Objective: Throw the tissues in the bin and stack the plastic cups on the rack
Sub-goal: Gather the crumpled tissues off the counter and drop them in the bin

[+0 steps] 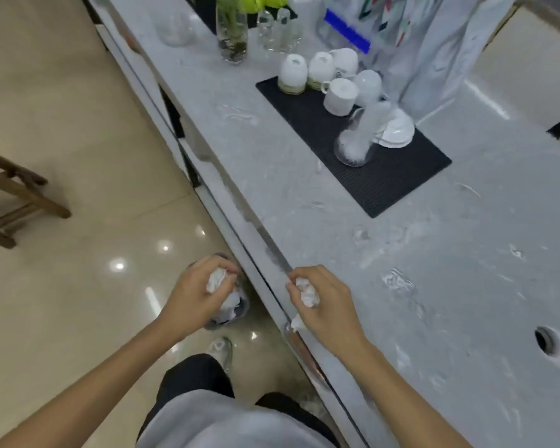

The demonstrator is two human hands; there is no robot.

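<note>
Head view, looking down along a pale marbled counter (pixel 304 202) and the glossy tiled floor (pixel 78 124) beside it. The left hand (pixel 194 295) is clenching a crumpled white tissue (pixel 217 279) directly above a small grey bin (pixel 240 310) standing on the floor against the counter front; more white tissue (pixel 232 300) is lying inside the bin. The right hand (pixel 324 302) is gripping a second crumpled tissue (pixel 307 294) over the counter's near edge, apart from the bin. Farther along the counter, a black ribbed mat (pixel 369 182) is carrying upturned white cups (pixel 317 71), a clear plastic cup stack (pixel 358 143) lying tilted with tissue-like white material visible in the lowest cup, and a pile of white dishes (pixel 398 130) just beside it. Beyond the mat, a glass vase (pixel 232 30) holding green stems, clear glasses (pixel 278 30) and silvery pouches (pixel 434 43) are standing; a blue label (pixel 346 30) is showing on one container, its writing too blurred to read. A round hole (pixel 548 345) is opening in the counter at right, and a wooden stool (pixel 10 195) is standing at left.
</note>
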